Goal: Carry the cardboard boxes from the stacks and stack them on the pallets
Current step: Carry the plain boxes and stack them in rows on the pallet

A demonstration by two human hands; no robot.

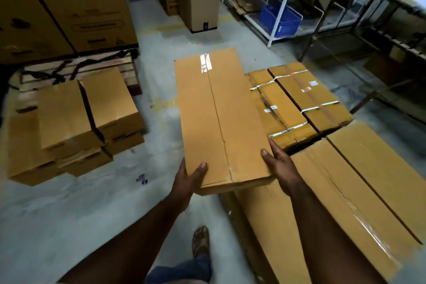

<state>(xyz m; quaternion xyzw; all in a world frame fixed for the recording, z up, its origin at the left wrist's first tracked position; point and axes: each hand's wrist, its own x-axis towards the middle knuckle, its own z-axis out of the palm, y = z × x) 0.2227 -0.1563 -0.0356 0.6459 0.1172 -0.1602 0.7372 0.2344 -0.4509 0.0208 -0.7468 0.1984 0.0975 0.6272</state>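
We hold long cardboard box [221,117] at frame centre: left hand [187,182] grips near left corner, right hand [280,166] clasps right edge. Stacked boxes [359,182] lower right.

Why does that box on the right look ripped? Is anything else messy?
The strapped box beside the long carried box has a dark tear running along its top under the white straps. A small dark scrap lies on the floor. The left stack sits a bit uneven. Nothing looks spilled.
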